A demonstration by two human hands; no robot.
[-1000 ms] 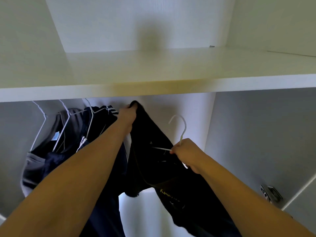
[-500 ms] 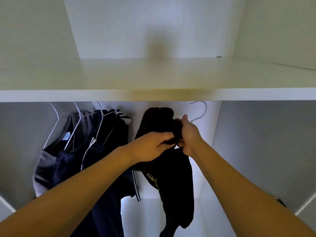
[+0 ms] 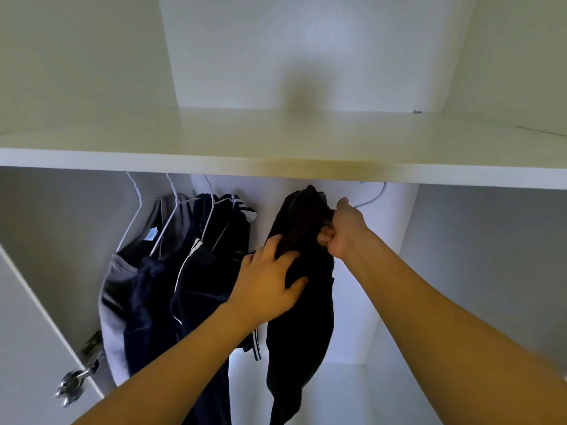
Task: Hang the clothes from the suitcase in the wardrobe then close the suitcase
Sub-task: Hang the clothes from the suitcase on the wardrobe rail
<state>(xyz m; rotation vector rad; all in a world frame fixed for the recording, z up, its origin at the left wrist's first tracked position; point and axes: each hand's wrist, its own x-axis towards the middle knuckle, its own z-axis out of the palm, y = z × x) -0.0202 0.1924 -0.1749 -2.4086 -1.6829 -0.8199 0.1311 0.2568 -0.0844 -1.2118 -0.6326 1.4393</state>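
A black garment (image 3: 302, 305) hangs below the wardrobe shelf (image 3: 276, 167) on a white hanger (image 3: 372, 197), whose hook rises to the right of it. My right hand (image 3: 343, 230) grips the garment's top together with the hanger. My left hand (image 3: 270, 280) lies against the garment's left side, thumb and fingers curled into the cloth. The rail is hidden behind the shelf edge. The suitcase is out of view.
Three white hangers (image 3: 171, 210) to the left carry a grey top (image 3: 118, 289) and dark navy clothes with white stripes (image 3: 196, 271). A metal door hinge (image 3: 73, 378) sits at lower left. The wardrobe's right wall (image 3: 478, 256) stands close by.
The hanger and black garment rose until the hook reached the shelf edge. My left hand slid down from the garment's top to its side.
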